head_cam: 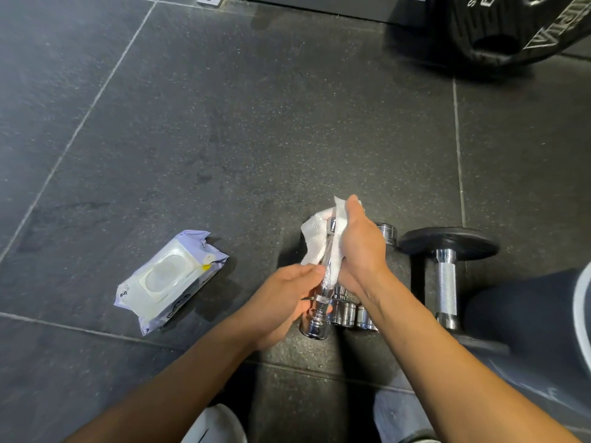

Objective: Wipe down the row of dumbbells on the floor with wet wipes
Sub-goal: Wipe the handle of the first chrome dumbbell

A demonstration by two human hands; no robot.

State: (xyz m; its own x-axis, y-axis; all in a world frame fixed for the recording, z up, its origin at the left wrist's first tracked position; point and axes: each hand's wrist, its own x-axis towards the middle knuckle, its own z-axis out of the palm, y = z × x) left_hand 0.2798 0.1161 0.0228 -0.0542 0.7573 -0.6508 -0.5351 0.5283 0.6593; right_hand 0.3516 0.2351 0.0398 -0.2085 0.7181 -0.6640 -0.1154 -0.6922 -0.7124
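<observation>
Closest to us are the toe of a white shoe (212,423) and, off to the right, a knee in dark trousers (527,318) that covers the near end of the row. Our left hand (281,302) has its fingers curled round the near half of a small chrome dumbbell (323,298), thumb on top. Can't tell if its near head touches the dark speckled rubber floor (192,139).

Our right hand (361,247) grips a crumpled white wet wipe (319,241) around the dumbbell's far end. Those fingers are mostly hidden behind the hand itself.

Right under our wrists lie two more little chrome dumbbells (343,311), partly blocked by the right forearm. Just beside them sits a bigger dumbbell with black plates and a knurled chrome handle (446,282).

To the left, well apart, lies a pale purple soft pack of wipes (169,279), lid shut. Far back on the right there's a big black weight plate (511,30) with white lettering.
</observation>
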